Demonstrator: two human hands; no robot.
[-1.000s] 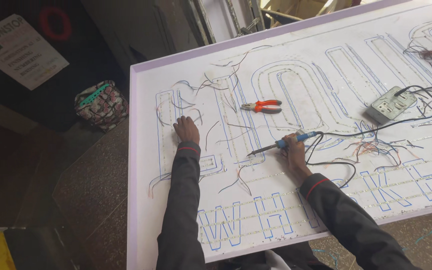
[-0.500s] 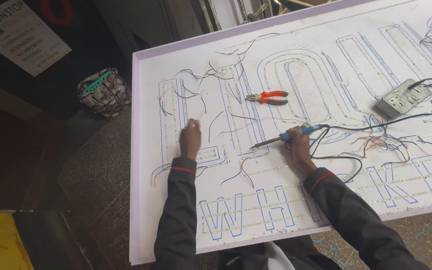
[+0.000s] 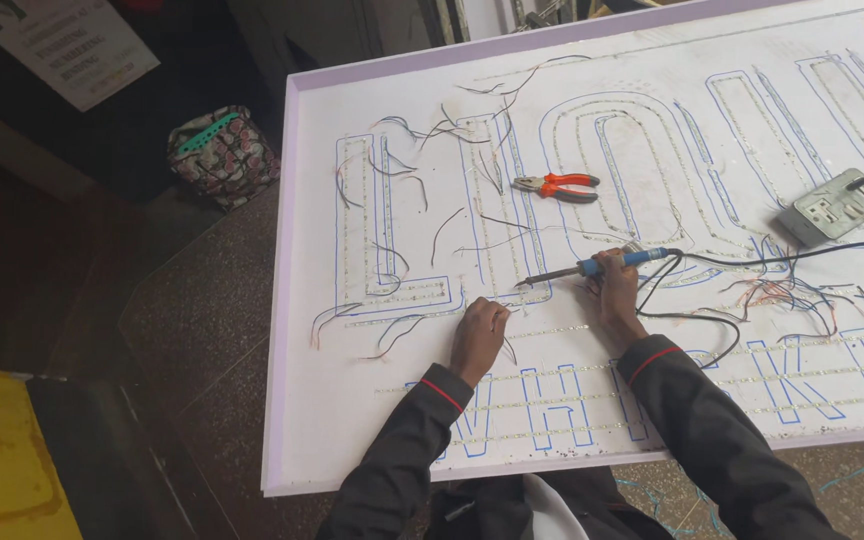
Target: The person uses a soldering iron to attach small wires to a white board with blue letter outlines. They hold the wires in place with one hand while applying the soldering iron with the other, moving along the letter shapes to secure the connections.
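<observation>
A person leans over a large white sign panel (image 3: pixel 352 420) with a pale purple rim, seen from a head-worn camera. The right hand (image 3: pixel 614 292) is closed around a soldering iron (image 3: pixel 592 267), a slim tool with a blue handle and a dark metal shaft whose tip points left and rests near the lower edge of an outlined letter. Its black cord (image 3: pixel 782 258) trails right across the panel. The left hand (image 3: pixel 479 332) sits just left of the tip, fingers curled down and pinching at thin wires (image 3: pixel 422 130) on the panel; what it grips is too small to tell. Both arms wear dark sleeves with a red band at the cuff.

The panel carries big letters drawn in blue, lined with strips of tiny lights (image 3: pixel 407 292), and loose dark wires curl from many of them. One pair of orange-handled pliers (image 3: pixel 557 186) lies shut, well above the hands. One grey socket box (image 3: pixel 834 207) sits at the right, with cords plugged in. Beside the panel, on the dark speckled floor (image 3: pixel 192 320), stands one patterned bag (image 3: pixel 222 155) with a green strap. A yellow surface (image 3: pixel 2 460) shows at lower left.
</observation>
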